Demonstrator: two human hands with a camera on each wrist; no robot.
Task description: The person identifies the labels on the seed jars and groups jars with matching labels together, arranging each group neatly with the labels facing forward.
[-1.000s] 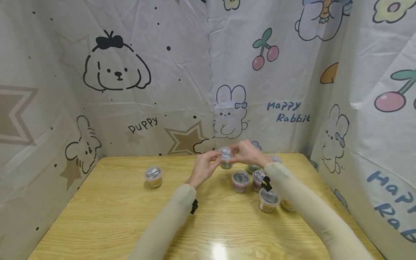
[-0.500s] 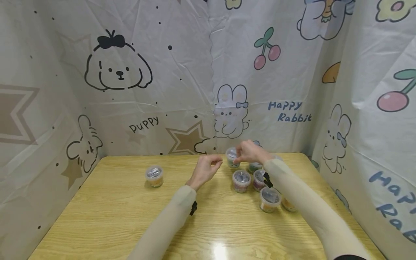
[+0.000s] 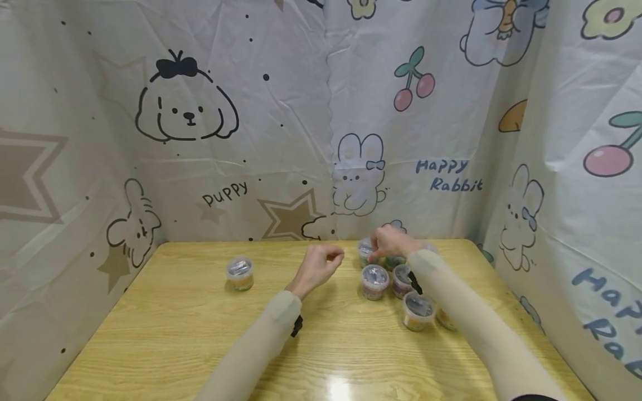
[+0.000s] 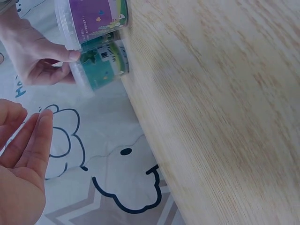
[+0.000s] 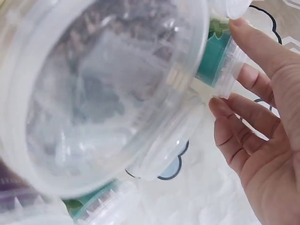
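Observation:
At the back of the table, a small plastic tub with a clear lid and a teal label stands on the wood. My right hand holds it from the right, thumb on its side and fingers by the lid. My left hand hovers left of that tub, apart from it, with fingers loosely bent and nothing between them. Close in front of the held tub is a purple-labelled tub. A green tub stands behind my right fingers, partly hidden.
Another purple tub and an orange tub belong to the cluster on the right. My right sleeve partly covers a second orange tub. One orange tub stands alone on the left. Printed curtain hangs behind the table.
My left hand has let go of the teal tub, which both hands were touching. With my right hand, the tub has shifted right, up to the cluster. My left hand has stayed nearly still since.

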